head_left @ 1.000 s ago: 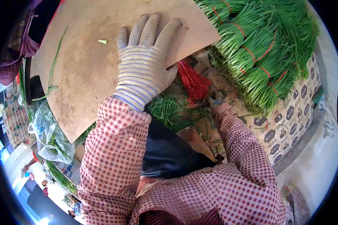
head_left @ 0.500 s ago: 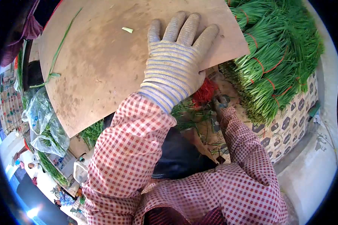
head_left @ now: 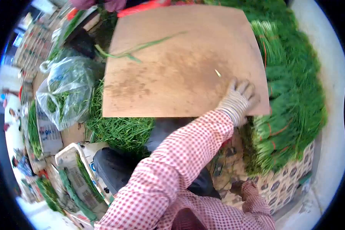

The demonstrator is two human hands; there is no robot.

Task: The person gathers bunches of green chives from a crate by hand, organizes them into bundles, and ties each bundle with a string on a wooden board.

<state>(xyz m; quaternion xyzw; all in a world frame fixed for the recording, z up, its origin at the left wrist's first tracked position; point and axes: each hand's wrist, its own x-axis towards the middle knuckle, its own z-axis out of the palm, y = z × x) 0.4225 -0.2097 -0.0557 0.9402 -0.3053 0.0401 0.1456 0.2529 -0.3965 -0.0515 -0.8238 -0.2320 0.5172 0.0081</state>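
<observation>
A striped, soiled glove covers my left hand [head_left: 239, 97], which rests palm down near the right front corner of a brown board [head_left: 153, 84]. Its fingers are somewhat apart, with nothing seen between them. On the board lie a long green leaf [head_left: 142, 48], a small pale scrap [head_left: 217, 73] and dark smears of dirt. My right hand [head_left: 238, 188] is low at the right, close to my body above the patterned floor covering [head_left: 264, 191]. It is dark and blurred, so its fingers cannot be made out.
Bundles of green stalks [head_left: 274, 130] tied with red bands are stacked on the right, beside a pale wall [head_left: 314, 50]. Loose greens [head_left: 120, 134] lie under the board's front edge. A clear plastic bag [head_left: 65, 96] and a white crate [head_left: 78, 149] stand on the left.
The view has shifted, showing the whole board. My left hand has slid to the board's right front corner. My right hand has drawn back toward my body, away from the red ties.
</observation>
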